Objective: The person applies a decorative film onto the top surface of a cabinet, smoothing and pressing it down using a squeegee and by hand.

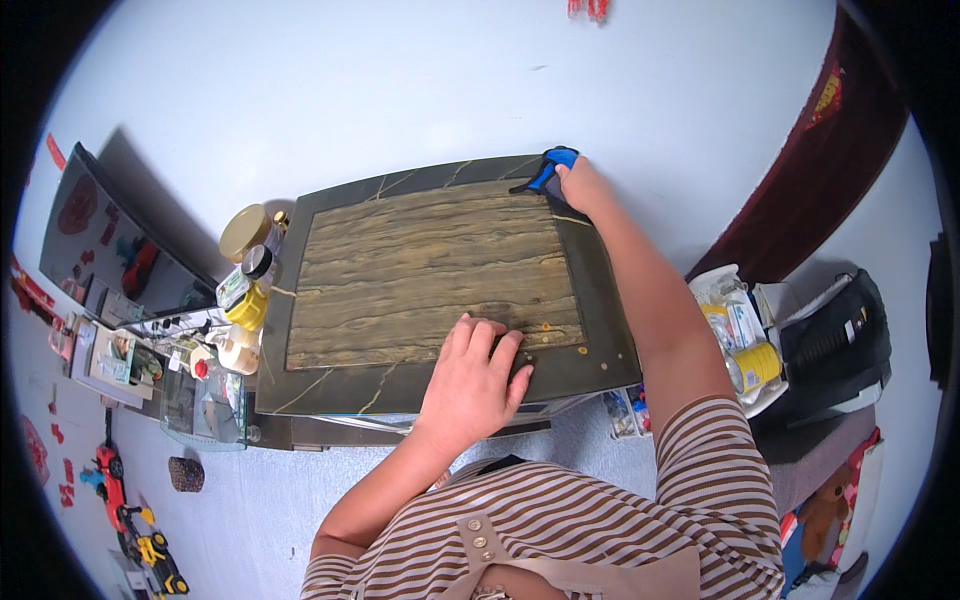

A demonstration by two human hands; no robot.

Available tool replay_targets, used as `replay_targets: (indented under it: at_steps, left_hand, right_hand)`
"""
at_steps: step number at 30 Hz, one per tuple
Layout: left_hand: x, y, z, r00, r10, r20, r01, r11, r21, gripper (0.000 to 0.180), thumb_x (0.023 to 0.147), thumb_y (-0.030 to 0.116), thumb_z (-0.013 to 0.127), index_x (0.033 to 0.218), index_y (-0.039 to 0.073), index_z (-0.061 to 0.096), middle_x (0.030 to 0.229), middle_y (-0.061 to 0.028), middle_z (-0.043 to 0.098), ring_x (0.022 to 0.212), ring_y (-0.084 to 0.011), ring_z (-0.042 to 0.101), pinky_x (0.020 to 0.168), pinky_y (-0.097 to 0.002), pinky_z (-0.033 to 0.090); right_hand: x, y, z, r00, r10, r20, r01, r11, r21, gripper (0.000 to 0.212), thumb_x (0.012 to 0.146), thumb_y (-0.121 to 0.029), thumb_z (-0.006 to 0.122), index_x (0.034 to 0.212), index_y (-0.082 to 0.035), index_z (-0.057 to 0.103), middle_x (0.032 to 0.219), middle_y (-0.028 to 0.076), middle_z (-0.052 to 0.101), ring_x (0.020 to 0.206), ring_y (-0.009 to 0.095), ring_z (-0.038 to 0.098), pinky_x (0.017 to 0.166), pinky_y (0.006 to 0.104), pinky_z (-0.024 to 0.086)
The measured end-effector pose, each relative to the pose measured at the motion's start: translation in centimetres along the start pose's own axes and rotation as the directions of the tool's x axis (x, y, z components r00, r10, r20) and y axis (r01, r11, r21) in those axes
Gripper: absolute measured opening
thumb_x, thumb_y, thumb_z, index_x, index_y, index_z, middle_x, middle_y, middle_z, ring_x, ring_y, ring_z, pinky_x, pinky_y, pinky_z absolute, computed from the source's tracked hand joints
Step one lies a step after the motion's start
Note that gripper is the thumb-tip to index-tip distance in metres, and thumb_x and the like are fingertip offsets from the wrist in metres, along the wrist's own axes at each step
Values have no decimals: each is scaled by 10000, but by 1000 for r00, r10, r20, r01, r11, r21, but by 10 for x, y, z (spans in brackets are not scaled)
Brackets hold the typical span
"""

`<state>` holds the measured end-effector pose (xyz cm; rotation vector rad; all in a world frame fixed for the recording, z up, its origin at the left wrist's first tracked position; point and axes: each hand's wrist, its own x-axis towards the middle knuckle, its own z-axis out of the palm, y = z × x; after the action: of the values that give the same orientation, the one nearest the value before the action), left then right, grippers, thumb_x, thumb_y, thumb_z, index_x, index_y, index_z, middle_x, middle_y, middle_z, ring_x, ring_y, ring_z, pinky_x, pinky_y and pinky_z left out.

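A low cabinet or table top [440, 270] is in front of me, with a brown wood-grain panel framed by a dark, gold-veined border. At its far right corner, my right hand [585, 187] is closed on a blue and black cloth [562, 160], which lies bunched against the border. My left hand [465, 375] lies palm down at the near edge, thumb apart and fingers slightly bent on the wood-grain panel. I see nothing held in it, though the space under its fingers is hidden. Several small round orange or pale spots [546, 328] show just right of it.
Jars and bottles [245, 235] crowd the left side, beside a television [120, 240] and a glass tank [205, 410]. On the right are a white bin of packages [730, 310] and a black bag [840, 340]. Toy vehicles [130, 520] stand at the lower left.
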<state>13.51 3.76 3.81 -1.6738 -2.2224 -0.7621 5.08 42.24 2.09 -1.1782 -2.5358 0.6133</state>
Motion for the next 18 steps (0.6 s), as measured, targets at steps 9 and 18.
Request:
replay_targets:
  at_steps: [9, 18]
  left_hand:
    - [2, 2, -2, 1000, -4, -31, 2, 999, -47, 374, 877, 212, 749, 1190, 25, 666, 1173, -158, 595, 1113, -382, 567, 1026, -497, 490]
    - [-3, -2, 4, 997, 11, -74, -15, 998, -59, 427, 899, 229, 724, 1264, 23, 644, 1229, -170, 594, 1212, -382, 553, 1064, -488, 468]
  right_hand:
    - [17, -3, 1, 999, 40, 4, -40, 999, -20, 629, 1074, -499, 479, 1437, 15, 497, 1434, 275, 611, 1308, 446, 608, 1094, 557, 476]
    - [-26, 21, 3, 998, -25, -56, 22, 999, -49, 655, 1078, -503, 465, 1420, 56, 475, 1333, 328, 649, 1240, 493, 628, 1064, 571, 485]
